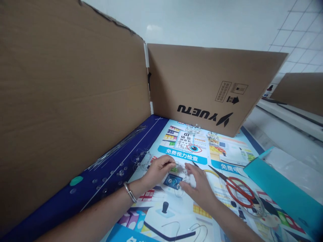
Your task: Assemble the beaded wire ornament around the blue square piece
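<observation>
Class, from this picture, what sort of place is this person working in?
Probably a makeshift handwork bench: brown cardboard screens, a printed eye-chart poster mat, red-handled steel scissors, and a white tiled wall.

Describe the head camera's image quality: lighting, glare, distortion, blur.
In the head view, wide-angle distortion bows the cardboard panel and slants the wall tiles; lighting is soft and even; a pale glare patch sits on the white wall; the left hand and right hand look fairly sharp, but the small clear pieces between them are too fine to resolve.
</observation>
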Motion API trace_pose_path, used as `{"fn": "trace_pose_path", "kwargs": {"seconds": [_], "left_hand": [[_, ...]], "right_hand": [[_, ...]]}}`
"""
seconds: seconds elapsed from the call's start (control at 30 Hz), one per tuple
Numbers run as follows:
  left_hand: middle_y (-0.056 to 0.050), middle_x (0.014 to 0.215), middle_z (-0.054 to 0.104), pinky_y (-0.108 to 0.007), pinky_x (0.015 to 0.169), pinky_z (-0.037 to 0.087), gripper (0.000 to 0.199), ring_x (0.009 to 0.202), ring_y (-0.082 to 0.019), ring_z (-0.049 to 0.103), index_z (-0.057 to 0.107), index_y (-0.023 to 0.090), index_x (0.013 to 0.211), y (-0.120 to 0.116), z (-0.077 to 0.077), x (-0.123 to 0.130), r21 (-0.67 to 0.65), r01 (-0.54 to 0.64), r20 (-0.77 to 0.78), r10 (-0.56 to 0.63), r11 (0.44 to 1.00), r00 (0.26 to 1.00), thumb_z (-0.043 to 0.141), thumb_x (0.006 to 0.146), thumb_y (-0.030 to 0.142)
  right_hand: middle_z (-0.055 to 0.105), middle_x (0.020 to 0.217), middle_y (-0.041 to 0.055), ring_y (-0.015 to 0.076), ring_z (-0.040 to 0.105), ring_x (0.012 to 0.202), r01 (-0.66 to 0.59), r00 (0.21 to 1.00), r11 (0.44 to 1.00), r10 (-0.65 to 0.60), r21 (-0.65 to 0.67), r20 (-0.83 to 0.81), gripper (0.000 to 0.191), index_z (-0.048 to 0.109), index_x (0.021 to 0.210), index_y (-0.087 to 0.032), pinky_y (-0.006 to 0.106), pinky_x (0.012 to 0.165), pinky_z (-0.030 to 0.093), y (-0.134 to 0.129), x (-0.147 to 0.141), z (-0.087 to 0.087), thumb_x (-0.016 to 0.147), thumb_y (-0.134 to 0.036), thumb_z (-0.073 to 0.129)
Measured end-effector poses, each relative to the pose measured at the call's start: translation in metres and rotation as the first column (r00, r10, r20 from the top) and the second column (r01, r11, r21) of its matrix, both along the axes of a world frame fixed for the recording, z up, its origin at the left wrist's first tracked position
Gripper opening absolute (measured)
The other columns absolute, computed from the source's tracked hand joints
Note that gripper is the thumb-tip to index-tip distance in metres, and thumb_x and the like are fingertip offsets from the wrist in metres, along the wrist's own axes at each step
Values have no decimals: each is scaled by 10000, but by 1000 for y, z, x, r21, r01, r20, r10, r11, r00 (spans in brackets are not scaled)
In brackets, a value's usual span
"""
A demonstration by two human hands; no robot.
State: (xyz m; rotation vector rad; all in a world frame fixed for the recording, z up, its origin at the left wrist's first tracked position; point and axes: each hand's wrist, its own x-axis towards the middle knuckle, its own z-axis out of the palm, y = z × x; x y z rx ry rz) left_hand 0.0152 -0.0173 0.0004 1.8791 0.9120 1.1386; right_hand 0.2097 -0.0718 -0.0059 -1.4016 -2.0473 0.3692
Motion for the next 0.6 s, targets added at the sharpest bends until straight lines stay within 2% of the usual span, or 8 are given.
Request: {"fn": "trace_pose_path", "kwargs": {"seconds": [0.23, 0.33, 0.43, 0.6], "left_hand": [[-15, 749, 557, -241, 686, 410, 122, 720, -127, 512, 577, 152, 756, -3, 1, 1, 6, 8, -7, -8, 1000, 1000, 493, 818, 215], [-10, 748, 553, -233, 674, 407, 109, 717, -122, 511, 577, 153, 754, -2, 0, 2, 5, 11, 2, -11, 1000, 1000, 505, 811, 212], [-6, 735, 543, -228, 660, 403, 114, 702, -119, 503, 566, 151, 751, -2, 0, 2, -15, -10, 7, 10, 1000, 1000, 497, 814, 217], [-6, 734, 538, -226, 663, 400, 117, 707, -123, 497, 555, 151, 747, -2, 0, 2, -30, -42, -18, 42, 999, 999, 484, 813, 214]], "right_hand": [[496, 1177, 79, 217, 526, 963, 61, 974, 996, -75, -70, -213, 559, 378, 1255, -258, 388, 833, 450, -2, -5, -3, 741, -331, 583], [503, 1151, 63, 208, 519, 939, 82, 976, 995, -93, -65, -196, 537, 393, 1235, -261, 386, 834, 442, -2, -5, -3, 736, -312, 585], [541, 1037, 52, 216, 509, 900, 135, 982, 990, -138, -25, -132, 547, 411, 1216, -257, 414, 840, 420, -1, -6, -3, 710, -313, 612], [546, 861, 31, 198, 504, 774, 177, 974, 983, -182, -46, -137, 477, 452, 1159, -242, 384, 749, 448, -1, -9, -2, 711, -294, 609]]}}
